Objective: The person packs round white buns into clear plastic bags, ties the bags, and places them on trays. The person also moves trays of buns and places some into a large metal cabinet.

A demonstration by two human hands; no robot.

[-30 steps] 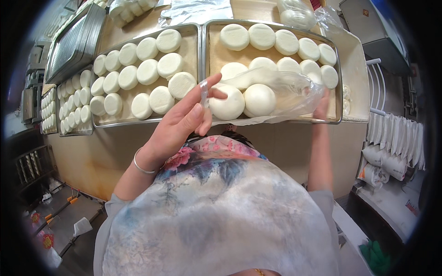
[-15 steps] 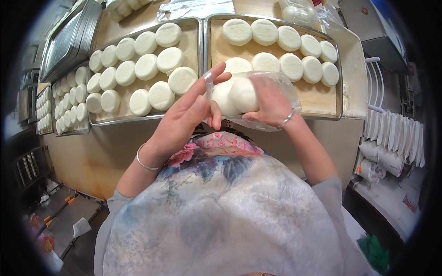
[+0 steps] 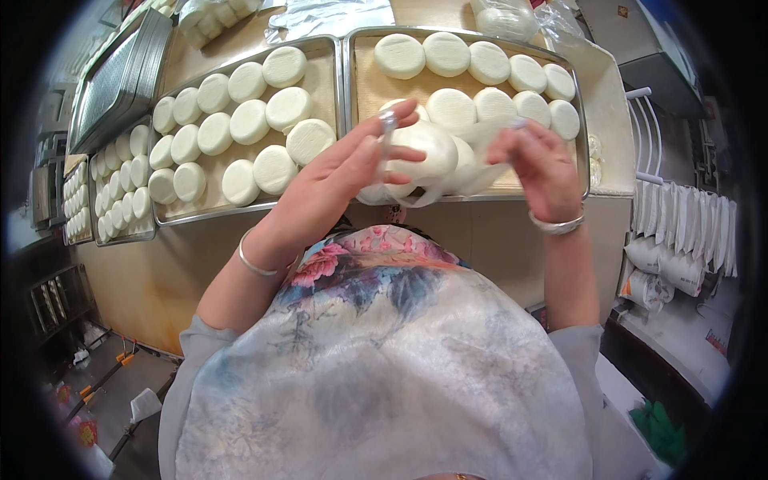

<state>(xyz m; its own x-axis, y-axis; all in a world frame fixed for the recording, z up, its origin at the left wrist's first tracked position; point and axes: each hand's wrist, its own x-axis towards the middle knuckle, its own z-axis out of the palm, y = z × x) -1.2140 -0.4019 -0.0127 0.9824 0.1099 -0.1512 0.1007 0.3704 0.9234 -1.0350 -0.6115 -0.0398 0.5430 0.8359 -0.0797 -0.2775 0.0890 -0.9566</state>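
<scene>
A clear plastic bag (image 3: 488,164) with several smooth white buns (image 3: 428,160) inside hangs between my hands, over the front edge of the right tray (image 3: 349,112). My left hand (image 3: 340,172) is at the bag's left end, its fingers curved round the film and the nearest bun. Some film wraps over a finger. At the opposite end my right hand (image 3: 544,172) pinches the bag's edge, fingers closed. Flat round white buns (image 3: 452,110) stand in rows behind the bag on the same tray. Those nearest my left hand are partly hidden.
To the left lies another tray of white buns (image 3: 214,134), with smaller-looking trays beyond. Stacked metal trays (image 3: 120,80) stand at the far left. Bagged buns (image 3: 212,20) and flat plastic bags (image 3: 328,18) lie at the back. White bags (image 3: 688,224) hang at the right.
My right hand has drawn out of the bag and moved right and up, now pinching its edge. The bag stretches between both hands. My left hand stays at its left end.
</scene>
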